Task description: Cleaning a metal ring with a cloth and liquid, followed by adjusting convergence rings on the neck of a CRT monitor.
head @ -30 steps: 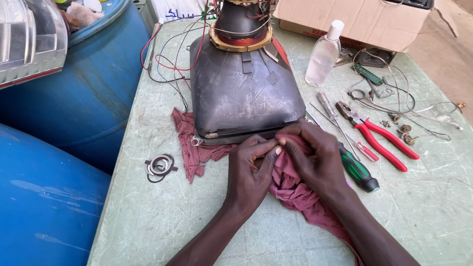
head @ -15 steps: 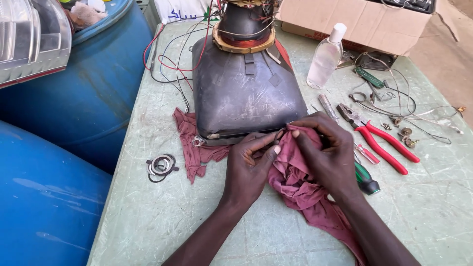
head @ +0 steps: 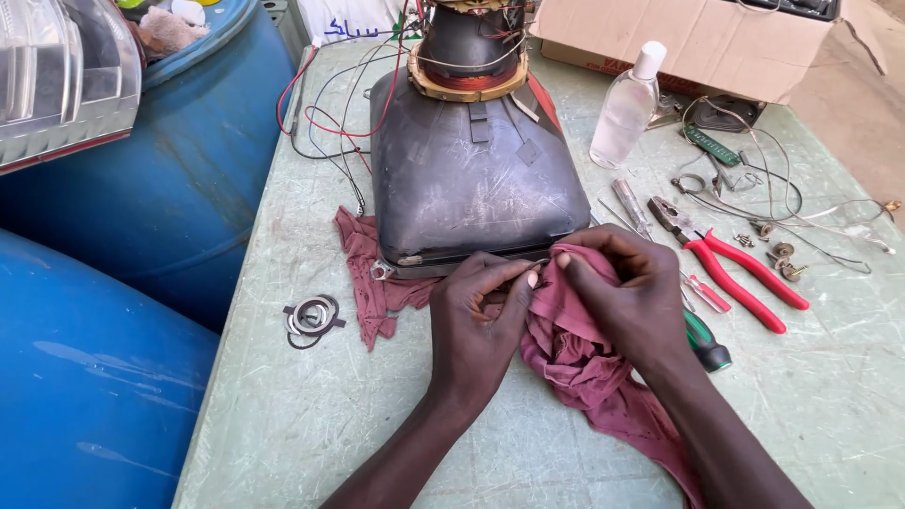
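Observation:
A dark picture tube [head: 476, 184] lies face down on a maroon cloth [head: 575, 363] on the pale green table [head: 302, 415]; a copper coil and wires sit on its neck at the top. My left hand [head: 476, 325] and my right hand [head: 622, 297] meet at the tube's near edge. Both pinch a fold of the cloth against the metal band there. The right hand has cloth bunched under its fingers. The cloth trails from under the tube toward the lower right.
Red-handled pliers [head: 740, 269], a green-handled screwdriver [head: 702, 339], loose screws and wires lie right of the tube. A clear plastic bottle [head: 627, 108] and a cardboard box [head: 698, 38] stand behind. Metal rings [head: 311, 319] lie at left. Blue barrels [head: 123, 283] border the table's left edge.
The camera has shifted slightly. My right hand has gathered more cloth up against the tube's edge; the left hand's fingers stay pinched beside it.

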